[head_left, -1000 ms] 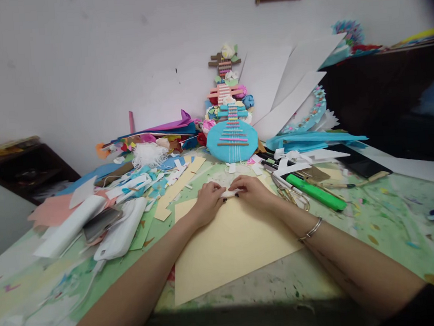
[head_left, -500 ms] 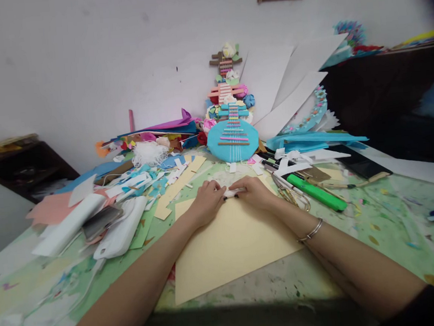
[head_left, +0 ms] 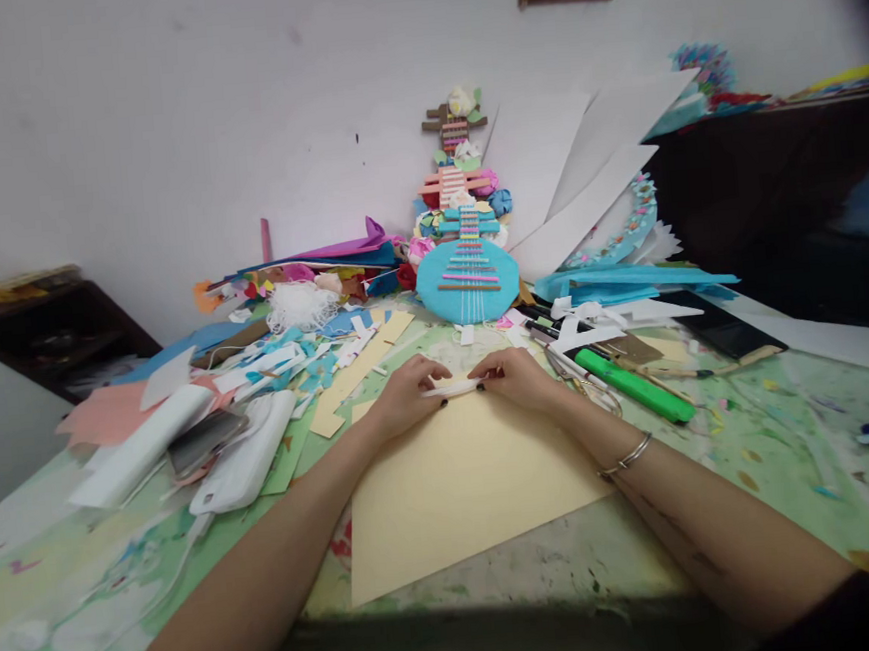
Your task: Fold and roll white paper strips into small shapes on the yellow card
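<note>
Between both hands runs a thin white strip (head_left: 454, 387) that looks like rolled or folded paper, held near the far edge of a cream paper sheet (head_left: 455, 494). My left hand (head_left: 410, 393) is closed on the strip's left end, with thumb and fingers pinched. At the other end, my right hand (head_left: 515, 377) pinches it the same way. The strip lies just over the sheet; whether it touches the paper I cannot tell. Beyond the hands a blue paper lute (head_left: 468, 281) with strings leans upright among paper flowers.
A green cutter (head_left: 635, 385) and scissors (head_left: 585, 379) lie to the right, near a black phone (head_left: 720, 323). A white glue gun or power bank (head_left: 245, 456) with a cable and paper scraps (head_left: 287, 362) cover the left. The table edge is close in front.
My hands have spread slightly apart, the left one moving left and the right one right. More of the white strip now shows between them.
</note>
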A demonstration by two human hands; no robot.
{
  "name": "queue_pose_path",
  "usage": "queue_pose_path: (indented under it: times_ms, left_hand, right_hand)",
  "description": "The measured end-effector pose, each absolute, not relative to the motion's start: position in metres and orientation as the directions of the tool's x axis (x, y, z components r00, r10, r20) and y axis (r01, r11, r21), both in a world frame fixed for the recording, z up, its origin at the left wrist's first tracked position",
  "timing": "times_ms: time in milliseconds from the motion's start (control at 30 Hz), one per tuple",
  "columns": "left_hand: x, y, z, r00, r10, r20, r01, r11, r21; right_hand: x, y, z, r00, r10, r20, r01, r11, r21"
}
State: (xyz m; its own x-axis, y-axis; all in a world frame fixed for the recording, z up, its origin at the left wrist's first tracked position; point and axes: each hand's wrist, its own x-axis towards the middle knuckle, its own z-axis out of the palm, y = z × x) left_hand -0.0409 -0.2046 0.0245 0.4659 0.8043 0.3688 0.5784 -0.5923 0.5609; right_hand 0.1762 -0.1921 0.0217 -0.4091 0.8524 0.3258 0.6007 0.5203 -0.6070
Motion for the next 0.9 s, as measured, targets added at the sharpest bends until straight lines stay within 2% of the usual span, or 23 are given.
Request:
queue_pose_path:
  times_ms: [100, 233, 467, 600, 900]
  left_hand:
    - [-0.045, -0.204, 0.029, 0.459, 0.813, 0.359, 0.563, -0.578, 0.59]
    - [-0.05, -0.205, 0.036, 0.444, 0.856, 0.265, 0.632, -0.509, 0.584]
    - [-0.057, -0.206, 0.044, 0.425, 0.864, 0.272, 0.714, -0.504, 0.485]
    - [-0.06, -0.205, 0.043, 0.424, 0.876, 0.23, 0.706, -0.479, 0.522]
    - [-0.062, -0.206, 0.044, 0.44, 0.872, 0.216, 0.688, -0.482, 0.543]
  right_hand:
    - [0.176, -0.192, 0.023, -0.404, 0.853, 0.329, 0.616, 0.52, -0.592]
    - [0.177, -0.193, 0.024, -0.416, 0.849, 0.325, 0.627, 0.527, -0.574]
    - [0.178, -0.19, 0.026, -0.475, 0.81, 0.345, 0.671, 0.586, -0.453]
    - [0.18, -0.185, 0.024, -0.558, 0.758, 0.338, 0.661, 0.652, -0.372]
    - [0.182, -0.181, 0.024, -0.641, 0.691, 0.334, 0.617, 0.723, -0.312]
